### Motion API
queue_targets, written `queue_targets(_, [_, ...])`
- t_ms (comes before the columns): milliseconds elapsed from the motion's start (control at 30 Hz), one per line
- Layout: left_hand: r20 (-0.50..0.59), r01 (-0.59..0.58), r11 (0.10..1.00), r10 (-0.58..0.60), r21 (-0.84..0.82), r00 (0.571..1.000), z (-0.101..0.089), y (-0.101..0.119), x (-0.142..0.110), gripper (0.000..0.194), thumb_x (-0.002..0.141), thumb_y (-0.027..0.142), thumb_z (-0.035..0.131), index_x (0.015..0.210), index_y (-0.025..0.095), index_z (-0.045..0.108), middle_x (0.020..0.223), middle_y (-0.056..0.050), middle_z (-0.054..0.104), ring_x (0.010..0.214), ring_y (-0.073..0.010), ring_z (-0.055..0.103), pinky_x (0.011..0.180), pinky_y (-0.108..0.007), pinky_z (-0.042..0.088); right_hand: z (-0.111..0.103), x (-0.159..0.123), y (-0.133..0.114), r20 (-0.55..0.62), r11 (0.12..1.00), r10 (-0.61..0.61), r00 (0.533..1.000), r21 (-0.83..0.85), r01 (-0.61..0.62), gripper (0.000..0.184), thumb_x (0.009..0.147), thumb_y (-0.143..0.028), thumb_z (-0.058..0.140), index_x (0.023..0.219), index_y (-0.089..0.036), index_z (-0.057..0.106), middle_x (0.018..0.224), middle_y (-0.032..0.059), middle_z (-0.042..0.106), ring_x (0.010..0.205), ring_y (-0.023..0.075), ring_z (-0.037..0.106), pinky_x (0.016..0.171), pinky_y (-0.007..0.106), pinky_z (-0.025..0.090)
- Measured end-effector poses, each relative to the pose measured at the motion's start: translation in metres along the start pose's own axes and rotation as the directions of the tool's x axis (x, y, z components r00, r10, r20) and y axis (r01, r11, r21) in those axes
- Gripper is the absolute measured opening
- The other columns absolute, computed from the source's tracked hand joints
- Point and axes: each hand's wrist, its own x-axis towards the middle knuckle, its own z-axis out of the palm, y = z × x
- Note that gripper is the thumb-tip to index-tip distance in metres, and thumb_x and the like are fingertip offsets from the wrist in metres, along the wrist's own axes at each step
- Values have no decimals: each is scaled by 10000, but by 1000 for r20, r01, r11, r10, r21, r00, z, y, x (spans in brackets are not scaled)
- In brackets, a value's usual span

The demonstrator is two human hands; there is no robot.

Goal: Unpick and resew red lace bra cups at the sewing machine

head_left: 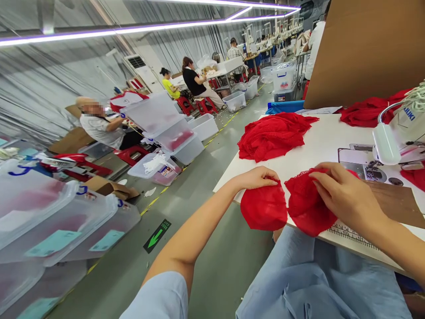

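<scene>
My left hand is closed on the top edge of a rounded red fabric piece, which hangs over the table's front edge. To its right, my right hand pinches a second red fabric piece with a lacy upper edge. The two pieces hang side by side with a narrow gap between their upper parts; whether they are joined lower down I cannot tell. Behind my hands a heap of red fabric lies on the white sewing table. The sewing machine stands at the right.
More red fabric lies at the table's back, by a brown cardboard sheet. A printed ruler runs along the front edge. Stacked clear bins stand at left beyond the aisle floor. Several people sit working further off.
</scene>
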Motion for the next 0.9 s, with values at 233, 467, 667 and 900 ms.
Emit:
queue_targets(233, [6, -2, 1000, 3, -14, 1000, 1, -1, 2, 191, 917, 210, 542, 956, 121, 707, 989, -55, 735, 895, -153, 629, 866, -254, 463, 18, 5, -5, 91, 892, 132, 987, 424, -158, 229, 924, -238, 437, 1008, -203, 647, 1134, 121, 665, 718, 189, 658, 731, 380, 564])
queue_targets(467, [-20, 1, 998, -3, -63, 1000, 3, -3, 1, 164, 908, 189, 554, 927, 124, 704, 963, -48, 733, 907, -157, 628, 861, -257, 462, 39, 11, 9, 260, 975, 75, 963, 182, -125, 199, 919, -236, 417, 896, -211, 612, 942, 88, 606, 820, 235, 627, 740, 380, 506])
queue_targets(667, [-40, -27, 990, 22, -135, 999, 2, 6, -6, 179, 918, 221, 559, 950, 120, 702, 991, -59, 733, 928, -166, 634, 882, -269, 467, 21, 9, 6, 240, 798, 129, 962, 550, -245, 170, 924, -300, 400, 828, -237, 526, 790, 48, 607, 668, 200, 580, 660, 361, 493])
queue_targets(900, [-26, -237, 968, 236, -79, 972, 23, 44, -8, 219, 962, 211, 495, 999, 170, 707, 1052, -84, 724, 981, -180, 642, 940, -299, 481, -24, 4, 3, 277, 577, 48, 960, 777, -253, 327, 926, -557, 538, 842, -250, 617, 815, 43, 616, 774, 202, 560, 687, 315, 495])
